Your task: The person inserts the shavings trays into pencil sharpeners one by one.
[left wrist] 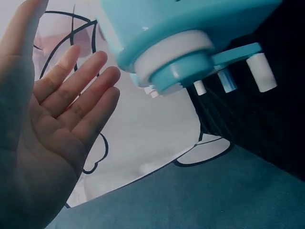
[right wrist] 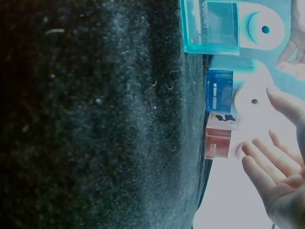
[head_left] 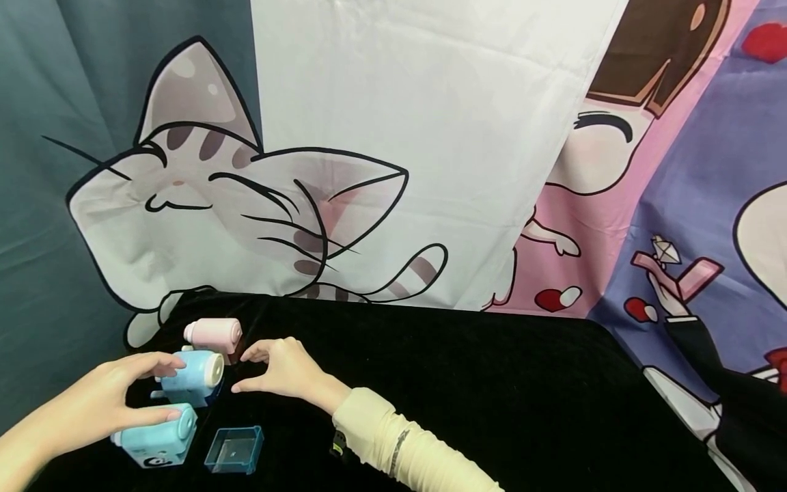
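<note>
While looking down at black cloth [head_left: 461, 396], saw three sharpeners in a row at L of head view: teal sharpener [head_left: 156, 445] nearest, blue sharpener [head_left: 187, 384] in mid., pink sharpener [head_left: 212, 333] farthest. Found L hand [head_left: 101, 396] reaching over first two, thumb above teal, finger above blue, thumb & fingers well apart; couldn't tell re: contact. Spotted R hand [head_left: 285, 369] near blue & pink, thumb & fingers also apart, sleeve [head_left: 399, 434] pale yellow. Noted clear blue tray [head_left: 229, 467] on cloth, just R of teal. Behind, saw cat-print curtain [head_left: 246, 260].
</note>
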Demonstrator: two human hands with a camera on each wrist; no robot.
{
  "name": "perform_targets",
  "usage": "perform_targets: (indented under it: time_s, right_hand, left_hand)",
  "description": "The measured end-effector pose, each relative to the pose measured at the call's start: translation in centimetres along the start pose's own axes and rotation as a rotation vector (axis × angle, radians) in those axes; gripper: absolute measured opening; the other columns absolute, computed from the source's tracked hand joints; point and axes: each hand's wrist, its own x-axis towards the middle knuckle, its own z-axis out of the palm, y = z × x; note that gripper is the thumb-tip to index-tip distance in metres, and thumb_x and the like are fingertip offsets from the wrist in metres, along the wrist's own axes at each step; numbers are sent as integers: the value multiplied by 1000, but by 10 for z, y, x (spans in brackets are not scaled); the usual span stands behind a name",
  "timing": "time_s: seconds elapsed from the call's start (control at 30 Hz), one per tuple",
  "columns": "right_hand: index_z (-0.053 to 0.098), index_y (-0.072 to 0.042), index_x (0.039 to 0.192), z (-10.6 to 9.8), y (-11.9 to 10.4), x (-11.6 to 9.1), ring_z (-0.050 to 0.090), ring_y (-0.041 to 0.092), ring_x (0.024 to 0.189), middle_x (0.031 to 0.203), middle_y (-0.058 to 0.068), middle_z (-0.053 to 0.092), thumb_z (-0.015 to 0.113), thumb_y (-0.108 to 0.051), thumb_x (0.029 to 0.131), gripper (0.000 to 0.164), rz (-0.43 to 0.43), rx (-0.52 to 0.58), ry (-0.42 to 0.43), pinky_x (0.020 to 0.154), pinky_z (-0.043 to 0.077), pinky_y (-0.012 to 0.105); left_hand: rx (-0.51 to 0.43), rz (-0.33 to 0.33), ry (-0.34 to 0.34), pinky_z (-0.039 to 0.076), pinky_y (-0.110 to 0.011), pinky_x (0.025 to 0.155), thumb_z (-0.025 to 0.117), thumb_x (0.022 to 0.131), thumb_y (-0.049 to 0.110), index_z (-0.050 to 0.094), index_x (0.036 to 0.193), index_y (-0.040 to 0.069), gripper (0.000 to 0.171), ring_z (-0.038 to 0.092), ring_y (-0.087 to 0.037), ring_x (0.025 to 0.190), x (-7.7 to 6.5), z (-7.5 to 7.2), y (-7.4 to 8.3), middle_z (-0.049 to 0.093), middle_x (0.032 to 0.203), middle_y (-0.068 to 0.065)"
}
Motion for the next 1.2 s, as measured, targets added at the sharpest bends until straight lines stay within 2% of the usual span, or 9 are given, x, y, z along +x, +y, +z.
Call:
perform_targets:
  time_s: [0.13, 0.2, 0.5, 0.73, 0.93, 1.2]
  right_hand:
    - [63, -20, 103, -1, 0, -3, 52, -11, 91, 102, -13, 66, 72, -45, 72, 41, -17, -25, -8, 77, 40, 7]
    - [63, -20, 103, -2, 0, -5, 52, -11, 92, 103, -13, 66, 71, -46, 73, 41, -23, -40, -15, 78, 40, 7]
    - [62, -18, 106, -1, -8, -12, 52, -11, 92, 104, -13, 66, 70, -46, 74, 43, -82, -33, -52, 79, 40, 7]
    - [62, -20, 105, -2, -14, -19, 51, -13, 91, 103, -14, 65, 70, -48, 74, 43, -104, -52, -77, 78, 40, 6]
    - [62, -19, 107, -1, -15, -28, 51, -13, 92, 105, -14, 65, 69, -49, 74, 44, -98, -25, -138, 77, 40, 6]
    - [63, -20, 107, 5, -16, -38, 52, -13, 88, 101, -13, 66, 69, -52, 72, 47, -64, -57, -174, 75, 42, 6]
  left_hand:
    - [-10, 45, 20, 45, -20, 67, 81, 57, 41, 58, 102, 19, 55, 55, -5, 82, -5, 7, -7, 59, 93, 11]
    - [-21, 42, 14, 44, -18, 67, 81, 56, 41, 59, 101, 19, 55, 55, -4, 82, -8, 9, -9, 59, 94, 10]
    - [-105, 68, -80, 49, -27, 63, 81, 62, 33, 57, 106, 14, 53, 55, -4, 84, -14, 15, -15, 62, 96, 2]
    - [-146, 87, -81, 47, -25, 61, 82, 61, 33, 56, 106, 16, 54, 53, -1, 81, -16, 21, -15, 60, 95, 7]
    - [-188, 67, -95, 44, -24, 57, 81, 62, 33, 55, 106, 18, 53, 49, 0, 76, -20, 25, -12, 57, 93, 12]
    - [-201, 83, -78, 38, -24, 52, 82, 61, 32, 54, 107, 20, 56, 45, 1, 71, -27, 31, -12, 54, 91, 10]
